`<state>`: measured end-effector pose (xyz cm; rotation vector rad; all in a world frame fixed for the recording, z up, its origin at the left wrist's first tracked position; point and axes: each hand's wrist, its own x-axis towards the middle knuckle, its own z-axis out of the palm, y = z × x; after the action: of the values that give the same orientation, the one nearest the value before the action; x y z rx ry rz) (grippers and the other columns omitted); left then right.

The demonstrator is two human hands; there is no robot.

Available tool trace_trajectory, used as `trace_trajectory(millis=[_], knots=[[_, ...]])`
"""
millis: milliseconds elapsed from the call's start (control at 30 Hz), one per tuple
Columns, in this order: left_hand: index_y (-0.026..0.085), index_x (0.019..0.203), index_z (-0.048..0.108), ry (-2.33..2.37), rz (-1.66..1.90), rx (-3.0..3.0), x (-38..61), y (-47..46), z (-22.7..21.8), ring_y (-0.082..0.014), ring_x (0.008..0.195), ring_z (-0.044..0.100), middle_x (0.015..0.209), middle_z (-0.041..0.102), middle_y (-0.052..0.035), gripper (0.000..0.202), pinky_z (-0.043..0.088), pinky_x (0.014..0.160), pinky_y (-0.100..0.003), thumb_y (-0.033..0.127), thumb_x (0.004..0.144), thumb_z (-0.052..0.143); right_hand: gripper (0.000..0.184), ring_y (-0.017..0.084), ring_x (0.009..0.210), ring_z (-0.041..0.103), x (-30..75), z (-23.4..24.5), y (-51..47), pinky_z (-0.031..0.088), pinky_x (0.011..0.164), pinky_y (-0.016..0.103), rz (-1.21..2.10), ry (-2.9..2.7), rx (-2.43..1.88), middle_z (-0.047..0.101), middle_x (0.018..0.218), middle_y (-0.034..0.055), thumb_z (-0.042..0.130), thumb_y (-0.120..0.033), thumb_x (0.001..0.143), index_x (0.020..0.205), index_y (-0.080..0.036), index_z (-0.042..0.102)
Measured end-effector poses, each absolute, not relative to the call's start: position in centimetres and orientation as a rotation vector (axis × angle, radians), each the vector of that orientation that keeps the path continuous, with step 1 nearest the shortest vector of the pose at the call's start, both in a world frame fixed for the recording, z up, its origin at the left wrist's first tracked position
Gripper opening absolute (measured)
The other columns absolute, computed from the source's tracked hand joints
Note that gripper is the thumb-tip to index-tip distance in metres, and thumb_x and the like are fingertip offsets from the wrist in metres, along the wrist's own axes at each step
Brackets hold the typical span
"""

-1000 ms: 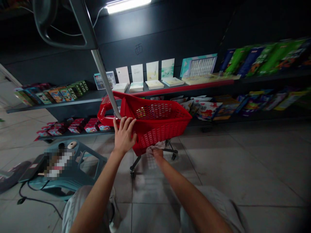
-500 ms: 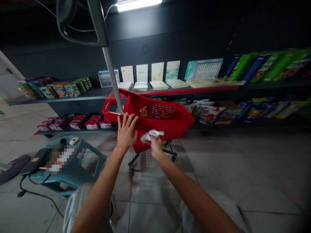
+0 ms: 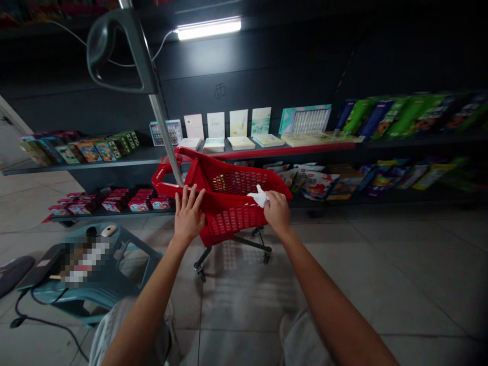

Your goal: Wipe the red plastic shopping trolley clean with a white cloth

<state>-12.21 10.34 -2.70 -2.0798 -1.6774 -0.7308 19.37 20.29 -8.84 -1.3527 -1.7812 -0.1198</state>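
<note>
A small red shopping cart (image 3: 229, 203) with a perforated basket stands on dark wheeled legs in front of me. My left hand (image 3: 188, 216) lies on the near rear corner of its basket, fingers spread and nothing in them. At the near side's top rim, toward the front end, my right hand (image 3: 276, 209) is closed on a crumpled white tissue or cloth (image 3: 260, 196), which touches the rim. A metal pole (image 3: 164, 132) with a grey loop handle (image 3: 143, 61) rises from behind the cart's handle.
Shelves behind the cart hold notebooks (image 3: 240, 143), snack bags (image 3: 318, 184) and small boxes (image 3: 99, 150). At the left stands a teal plastic stool (image 3: 129, 244) with a pixelated item and a black cable on it. A shoe (image 3: 17, 274) shows at the far left.
My right hand has moved up and to the right with the white tissue or cloth, from the basket's lower side to its top rim. My left hand stays on the rear corner.
</note>
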Motion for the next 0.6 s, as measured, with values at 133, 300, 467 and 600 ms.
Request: trace_trajectory(millis=[133,300,467,600], knots=[[0.023,0.16,0.032,-1.717,-0.716,-2.064,-12.4,10.2,-2.8,-0.0306,0.159,0.004,0.171,0.016,-0.0057,0.081,0.006,0.129,-0.059,0.017,0.083,0.055,0.038,0.029,0.11,0.056,19.3,-8.8,19.9,0.042,0.102,0.043,-0.125,-1.878,-1.365,0.068,0.119,0.0146,0.046,-0.013,0.086,0.118,-0.016,0.067],[0.023,0.16,0.032,-1.765,-0.731,-2.033,-13.3,9.7,-2.8,-0.0288,0.159,0.004,0.171,0.015,-0.0055,0.078,0.003,0.129,-0.056,0.018,0.085,0.053,0.041,0.027,0.119,0.057,20.7,-8.3,18.5,0.043,0.105,0.039,-0.133,-1.981,-1.326,0.067,0.127,0.0114,0.045,-0.013,0.09,0.126,-0.018,0.065],[0.025,0.161,0.029,-1.844,-0.718,-1.948,-14.6,9.0,-3.0,-0.0288,0.16,0.002,0.172,0.009,-0.0035,0.079,0.002,0.129,-0.057,0.019,0.086,0.053,0.043,0.024,0.12,0.059,22.7,-9.2,17.1,0.045,0.105,0.036,-0.101,-2.051,-1.303,0.067,0.128,0.0105,0.043,-0.011,0.09,0.128,-0.018,0.063],[0.025,0.162,0.026,-1.917,-0.735,-1.873,-15.5,8.5,-3.2,-0.0302,0.159,0.001,0.172,0.007,-0.0039,0.08,0.004,0.128,-0.058,0.022,0.087,0.053,0.042,0.022,0.122,0.059,24.7,-10.0,16.5,0.045,0.107,0.035,0.001,-2.135,-1.228,0.068,0.128,0.0094,0.042,-0.012,0.089,0.125,-0.019,0.064]])
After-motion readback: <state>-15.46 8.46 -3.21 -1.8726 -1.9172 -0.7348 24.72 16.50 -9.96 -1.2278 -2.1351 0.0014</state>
